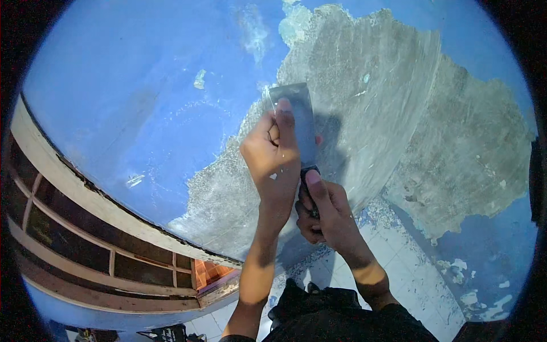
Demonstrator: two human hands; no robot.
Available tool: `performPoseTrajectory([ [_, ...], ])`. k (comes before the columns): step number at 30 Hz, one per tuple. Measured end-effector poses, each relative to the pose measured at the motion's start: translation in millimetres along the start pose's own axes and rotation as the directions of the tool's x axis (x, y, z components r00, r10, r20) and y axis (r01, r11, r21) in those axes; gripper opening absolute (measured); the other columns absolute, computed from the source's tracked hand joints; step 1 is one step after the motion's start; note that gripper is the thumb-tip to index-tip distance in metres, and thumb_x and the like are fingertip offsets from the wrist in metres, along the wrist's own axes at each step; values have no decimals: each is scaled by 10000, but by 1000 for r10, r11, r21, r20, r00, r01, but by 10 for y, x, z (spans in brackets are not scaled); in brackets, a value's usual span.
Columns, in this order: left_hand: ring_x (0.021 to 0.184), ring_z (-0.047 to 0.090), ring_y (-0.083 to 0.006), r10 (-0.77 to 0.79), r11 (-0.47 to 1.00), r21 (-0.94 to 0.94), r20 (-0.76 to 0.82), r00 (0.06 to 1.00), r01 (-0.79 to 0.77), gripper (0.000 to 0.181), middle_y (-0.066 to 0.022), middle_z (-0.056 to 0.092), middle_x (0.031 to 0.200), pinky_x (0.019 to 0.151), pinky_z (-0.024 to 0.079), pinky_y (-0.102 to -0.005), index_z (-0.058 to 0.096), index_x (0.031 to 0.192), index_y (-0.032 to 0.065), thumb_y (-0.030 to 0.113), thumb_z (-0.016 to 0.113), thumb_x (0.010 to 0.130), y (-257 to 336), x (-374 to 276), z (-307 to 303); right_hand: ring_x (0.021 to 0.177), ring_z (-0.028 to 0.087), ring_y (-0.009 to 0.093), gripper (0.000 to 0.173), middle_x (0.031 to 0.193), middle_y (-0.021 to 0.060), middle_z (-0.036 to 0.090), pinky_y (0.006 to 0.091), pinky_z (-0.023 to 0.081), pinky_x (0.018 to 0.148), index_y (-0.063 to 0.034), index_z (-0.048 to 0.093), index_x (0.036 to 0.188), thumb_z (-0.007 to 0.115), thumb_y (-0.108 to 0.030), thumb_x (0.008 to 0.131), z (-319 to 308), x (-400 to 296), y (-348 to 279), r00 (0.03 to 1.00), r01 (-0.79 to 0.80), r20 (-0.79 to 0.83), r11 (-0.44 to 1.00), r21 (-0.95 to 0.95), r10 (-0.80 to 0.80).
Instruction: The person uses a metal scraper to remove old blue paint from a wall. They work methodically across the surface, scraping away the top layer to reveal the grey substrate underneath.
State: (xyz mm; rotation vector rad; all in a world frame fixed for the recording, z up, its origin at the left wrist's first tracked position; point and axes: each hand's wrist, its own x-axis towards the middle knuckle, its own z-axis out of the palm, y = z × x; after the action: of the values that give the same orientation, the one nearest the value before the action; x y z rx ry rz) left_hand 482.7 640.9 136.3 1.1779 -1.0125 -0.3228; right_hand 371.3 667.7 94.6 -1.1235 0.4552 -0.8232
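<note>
A wide-bladed metal scraper lies close against a blue painted wall, its far edge by the ragged line where the paint meets bare grey plaster. My right hand grips the scraper's black handle, thumb along its top. Higher up, my left hand holds the blade, with the thumb flat on its face and the other fingers curled at its left side. White paint flakes stick to the back of my left hand. Whether the blade's edge touches the wall, I cannot tell.
At the lower left is a wooden-framed window or door with dark panes and a pale chipped frame. White floor tiles below are strewn with paint chips. A wall corner runs down at the right, beside more bared plaster. Black bags or tools stand at the bottom.
</note>
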Motion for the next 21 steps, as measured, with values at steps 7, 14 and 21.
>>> performPoseTrajectory([
  [7,519,506,-42,39,999,17,-64,997,-38,392,10,521,530,463,389,-225,583,693,23,296,549,972,55,10,50,375,269,69,505,518,-23,313,247,214,343,-102,354,717,382,-535,976,-34,21,42,999,28,23,1000,3,-29],
  [14,505,327,-20,60,998,-21,-92,994,-62,418,74,388,538,439,267,-228,531,631,46,294,561,967,130,32,111,373,283,67,502,516,-23,320,247,218,343,-97,364,726,380,-531,978,-73,35,-1,1000,2,25,1000,1,-2],
  [21,501,395,-25,39,998,60,-62,997,-36,404,45,488,548,440,286,-227,570,683,22,306,552,969,103,11,66,367,287,70,497,514,-17,327,248,220,338,-97,361,731,376,-527,980,6,61,27,998,50,28,999,20,-50],
])
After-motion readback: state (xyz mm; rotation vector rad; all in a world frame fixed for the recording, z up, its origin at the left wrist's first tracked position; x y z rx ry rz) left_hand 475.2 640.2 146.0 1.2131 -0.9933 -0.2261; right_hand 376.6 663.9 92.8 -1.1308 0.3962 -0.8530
